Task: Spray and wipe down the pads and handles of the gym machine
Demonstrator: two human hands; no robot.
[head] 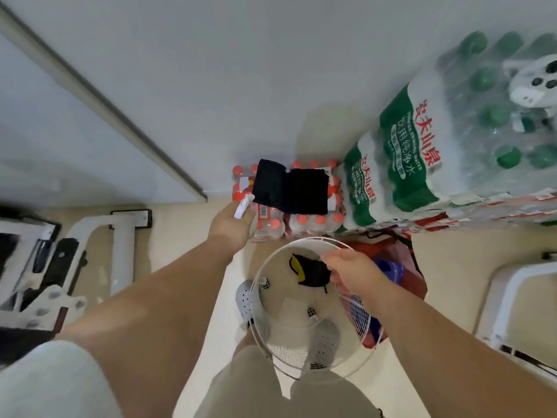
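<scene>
Gym machine (99,251), white-framed with dark pads, stands on the floor at far left, well apart from both hands. Our left hand (233,224) closes round a spray bottle (242,206) beside the black cloths (291,190) lying on the red-capped bottle pack (301,221). Our right hand (352,271) pinches a black-and-yellow item (310,271) over the fan guard (301,351). We judge supplies are being gathered: carry the bottle upright, nozzle away, and bring a cloth too.

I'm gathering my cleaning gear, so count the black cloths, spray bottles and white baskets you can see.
black cloths: 3 (two on the red-capped bottle pack, one in the right hand)
spray bottle: 1 (in the left hand)
white mesh basket: 1
Total: 5
</scene>
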